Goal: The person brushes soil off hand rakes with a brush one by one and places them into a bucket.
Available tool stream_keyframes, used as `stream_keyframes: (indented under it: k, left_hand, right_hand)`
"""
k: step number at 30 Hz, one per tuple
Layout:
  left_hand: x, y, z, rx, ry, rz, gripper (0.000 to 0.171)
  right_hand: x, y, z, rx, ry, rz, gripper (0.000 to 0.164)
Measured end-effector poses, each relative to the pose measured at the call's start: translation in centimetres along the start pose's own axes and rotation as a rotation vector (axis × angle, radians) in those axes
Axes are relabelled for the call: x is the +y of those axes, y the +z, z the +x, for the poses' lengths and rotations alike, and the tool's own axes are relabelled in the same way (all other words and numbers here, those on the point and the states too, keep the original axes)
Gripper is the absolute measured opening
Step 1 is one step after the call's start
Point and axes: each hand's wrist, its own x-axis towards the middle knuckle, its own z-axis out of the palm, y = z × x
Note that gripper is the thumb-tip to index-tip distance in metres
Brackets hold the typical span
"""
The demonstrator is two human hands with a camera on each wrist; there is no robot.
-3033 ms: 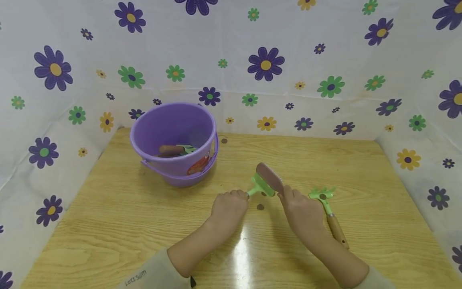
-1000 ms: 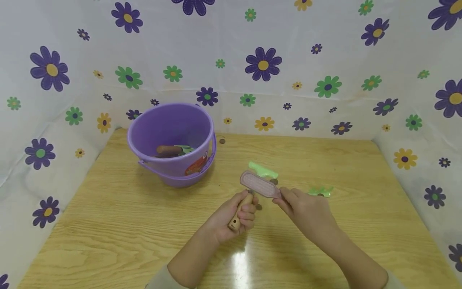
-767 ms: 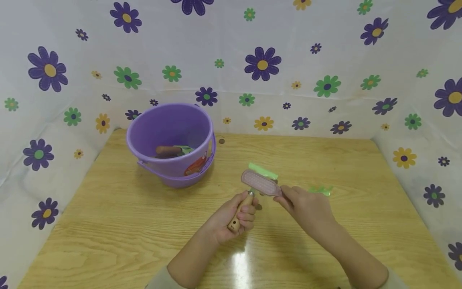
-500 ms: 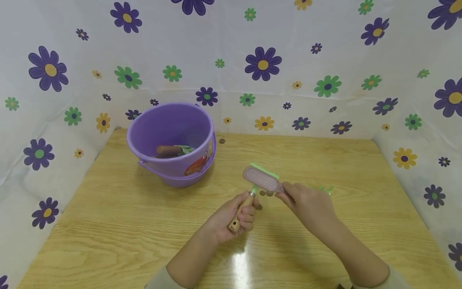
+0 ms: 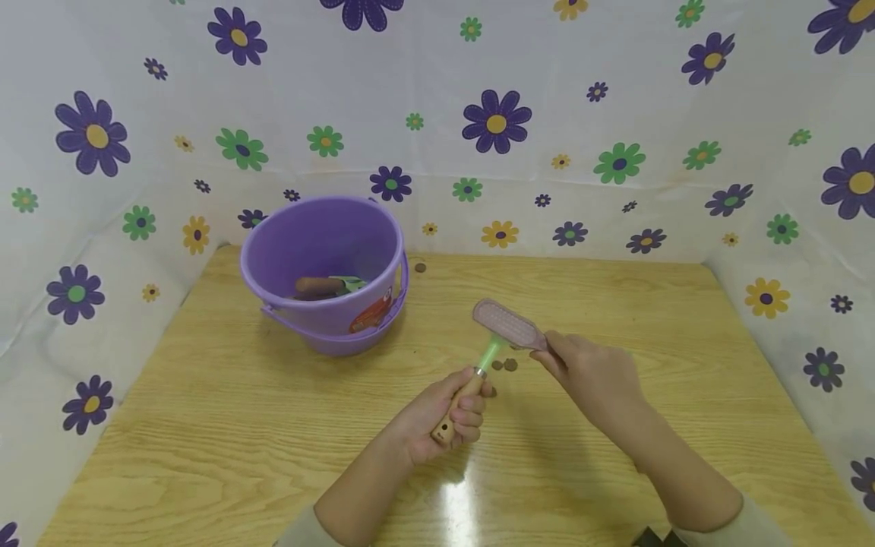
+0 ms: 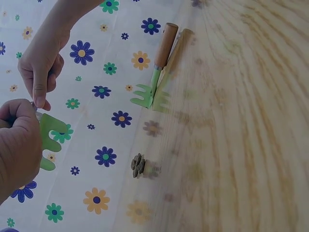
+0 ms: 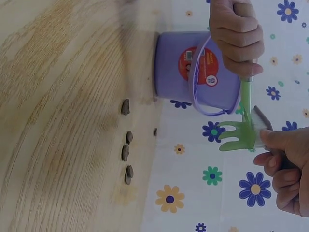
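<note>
My left hand (image 5: 425,422), palm up, grips the wooden handle of a small green hand rake (image 5: 489,355). My right hand (image 5: 597,380) holds a brush (image 5: 507,324) with a dimpled pinkish-brown back by its handle. In the right wrist view the brush's pale bristles (image 7: 259,137) lie against the rake's head, tines pointing away from them. The head view hides the tines behind the brush. Small brown clumps (image 5: 510,365) lie on the table below the tools. A second green rake (image 6: 165,48) rests on the table to the right, almost wholly hidden by my right hand in the head view.
A purple bucket (image 5: 321,323) stands at the back left, with a brown-handled tool (image 5: 319,286) and something green inside. Another brown clump (image 5: 420,267) lies near the back edge of the wooden table (image 5: 225,410). A flowered cloth (image 5: 437,91) encloses the back and sides.
Since 3 seconds ago my left hand has turned palm up with the rake. Over the last half second the brush has moved up and right in the head view, covering the rake's head.
</note>
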Motion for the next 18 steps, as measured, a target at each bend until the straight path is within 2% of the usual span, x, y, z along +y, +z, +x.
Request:
stream_keyframes:
  k: [5, 9, 12, 18]
  left_hand:
    - [0.0, 0.1, -0.1, 0.001, -0.004, 0.004, 0.033]
    - [-0.1, 0.1, -0.1, 0.001, -0.01, 0.009, 0.031]
    - [-0.1, 0.1, -0.1, -0.008, -0.016, 0.008, 0.031]
    - [-0.2, 0.1, -0.1, -0.024, -0.022, 0.007, 0.032]
  right_hand:
    - [0.3, -0.1, 0.0, -0.045, 0.026, 0.035, 0.062]
    - [0.6, -0.4, 0.1, -0.137, 0.087, 0.091, 0.036]
    - [0.9, -0.7, 0.2, -0.251, 0.17, 0.156, 0.023]
    - [2.2, -0.9, 0.5, -0.509, 0.407, 0.449, 0.035]
